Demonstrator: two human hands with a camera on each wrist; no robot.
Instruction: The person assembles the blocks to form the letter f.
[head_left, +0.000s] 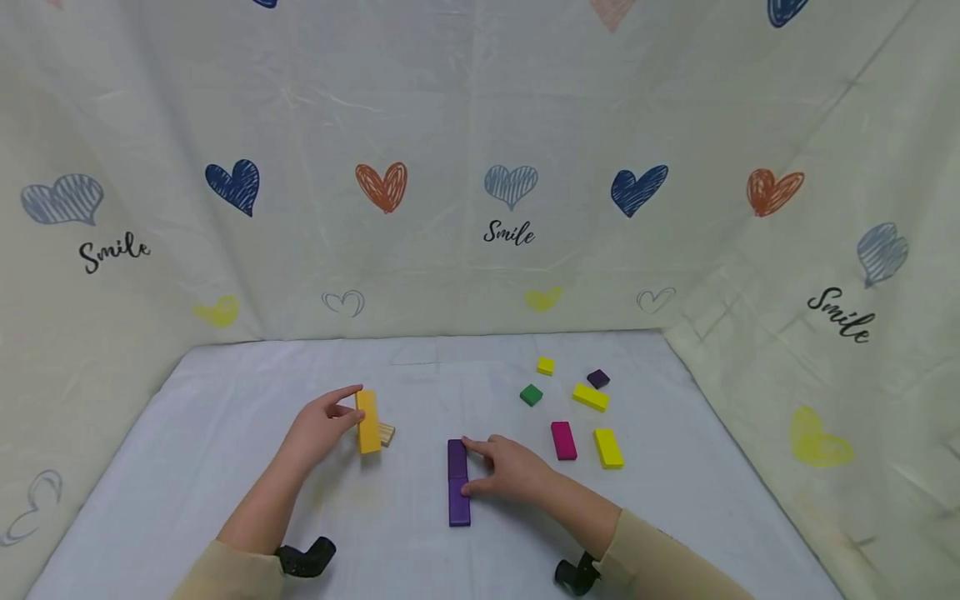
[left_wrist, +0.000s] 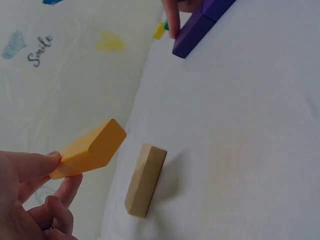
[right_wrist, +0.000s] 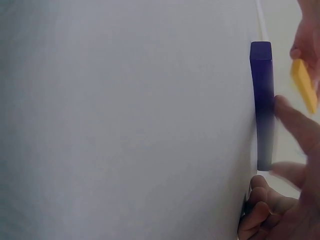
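Note:
My left hand (head_left: 313, 431) pinches an orange block (head_left: 368, 423) between thumb and fingers, holding it above the table. Beneath and beside it lies a plain wooden block (left_wrist: 145, 181), partly hidden in the head view. Two purple blocks lie end to end in a line at the table's middle, a far one (head_left: 457, 458) and a near one (head_left: 459, 504). My right hand (head_left: 517, 471) touches them from the right: the index finger at the far block's outer corner, the thumb against the near block's side. Its other fingers are curled under the palm.
To the right lie a magenta block (head_left: 564, 441), two yellow blocks (head_left: 608, 448) (head_left: 590, 397), a green cube (head_left: 531, 395), a small yellow cube (head_left: 545, 366) and a dark purple cube (head_left: 597, 379). A heart-printed curtain (head_left: 435, 250) stands around the white-covered table (head_left: 225, 417).

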